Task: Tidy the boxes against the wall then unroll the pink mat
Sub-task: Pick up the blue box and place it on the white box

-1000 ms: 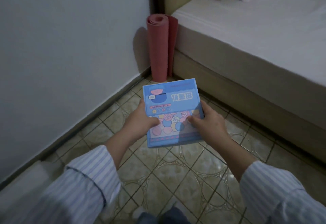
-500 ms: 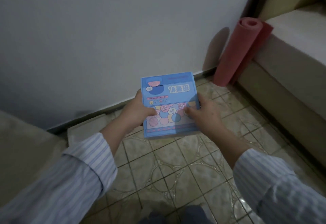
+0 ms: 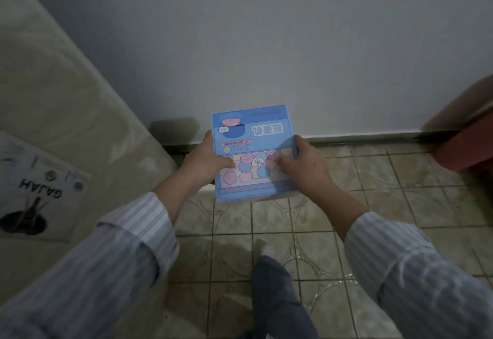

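Observation:
I hold a blue box (image 3: 253,135) printed with coloured numbered balls, above the tiled floor and close to the white wall. My left hand (image 3: 205,162) grips its left side with the thumb on top. My right hand (image 3: 301,165) grips its right side the same way. The rolled pink mat (image 3: 464,149) shows only as a blurred piece at the right edge, leaning at the wall's foot.
A large beige mattress (image 3: 66,98) with a "GAJAH" label (image 3: 40,189) fills the left side and reaches the wall. Below the box, my foot in a white sock (image 3: 266,248) stands on the patterned floor tiles (image 3: 386,191). A dark skirting strip (image 3: 360,135) runs along the wall.
The view has swung left: the pink mat and the bed have slid off to the right edge and the beige mattress has come in at left. Both hands keep hold of the blue box.

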